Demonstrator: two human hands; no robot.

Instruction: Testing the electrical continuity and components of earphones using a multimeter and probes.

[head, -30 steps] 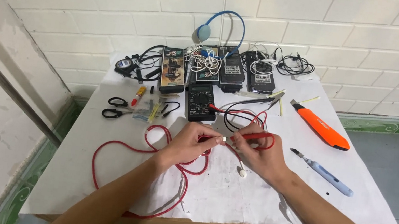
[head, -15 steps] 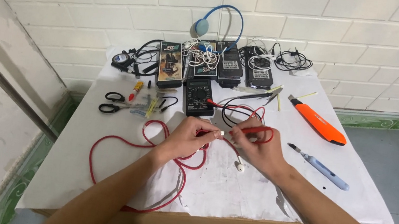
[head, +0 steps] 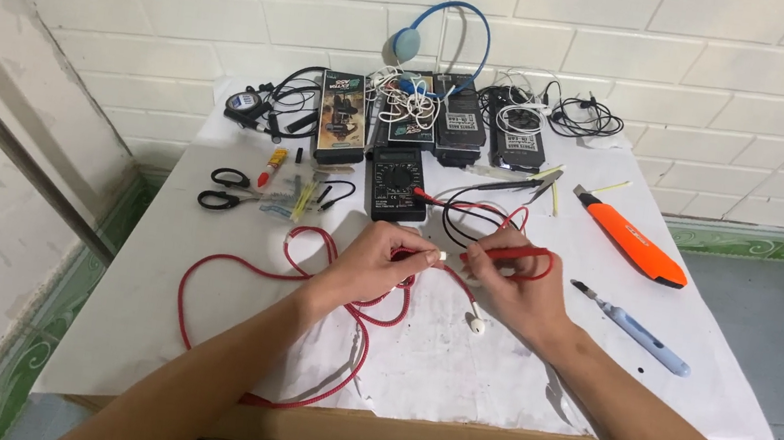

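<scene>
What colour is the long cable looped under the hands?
Red; the cable shows clearly in the head view, looping across the white table.

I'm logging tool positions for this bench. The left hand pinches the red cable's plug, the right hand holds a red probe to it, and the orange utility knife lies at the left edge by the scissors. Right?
Not quite. The orange utility knife lies on the right side of the table, far from the scissors at the left, as the head view shows. The rest holds: the left hand pinches the red cable's plug and the right hand holds the red probe to it.

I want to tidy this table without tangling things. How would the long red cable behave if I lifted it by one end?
The red cable would probably be floppy: it lies in loose loops across the white table cover. It looks thin, so likely light. Its loops pass under the left hand, and an earbud lies close by, so it may drag or snag things.
</scene>
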